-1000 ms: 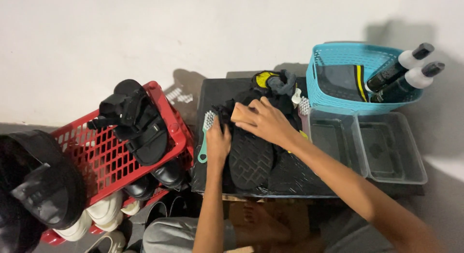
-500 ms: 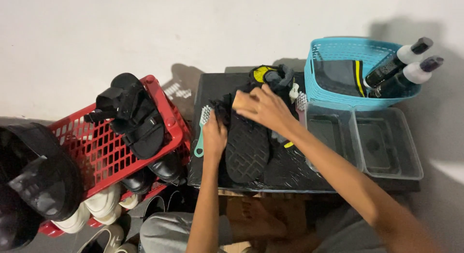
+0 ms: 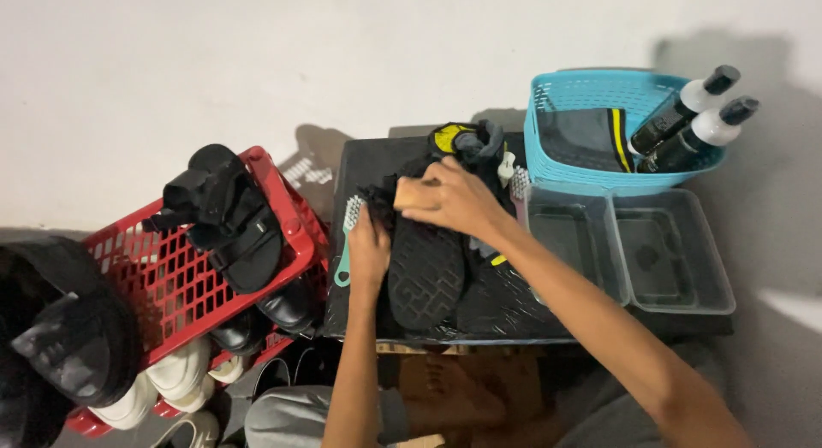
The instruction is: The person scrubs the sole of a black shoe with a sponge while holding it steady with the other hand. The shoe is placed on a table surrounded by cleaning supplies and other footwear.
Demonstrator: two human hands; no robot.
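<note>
A black sandal (image 3: 425,275) lies sole up on the black-covered table (image 3: 368,161). My left hand (image 3: 368,249) grips the sandal's left edge and holds it down. My right hand (image 3: 445,200) is closed on a tan block, perhaps a sponge or brush back (image 3: 413,194), pressed onto the toe end of the sole. A teal-handled brush (image 3: 346,243) with white bristles lies just left of my left hand. Behind my right hand sits a yellow and black item with a grey cloth (image 3: 467,142).
A red crate (image 3: 180,277) with black sandals and shoes stands at the left, white shoes below it. At the back right a teal basket (image 3: 591,170) holds two bottles (image 3: 685,123) and a dark cloth. Two transparent plastic trays (image 3: 629,251) lie in front of it.
My right hand has slid the tan block a little to the left on the sole's toe end. The left hand keeps its hold on the sandal. The camera view has shifted slightly.
</note>
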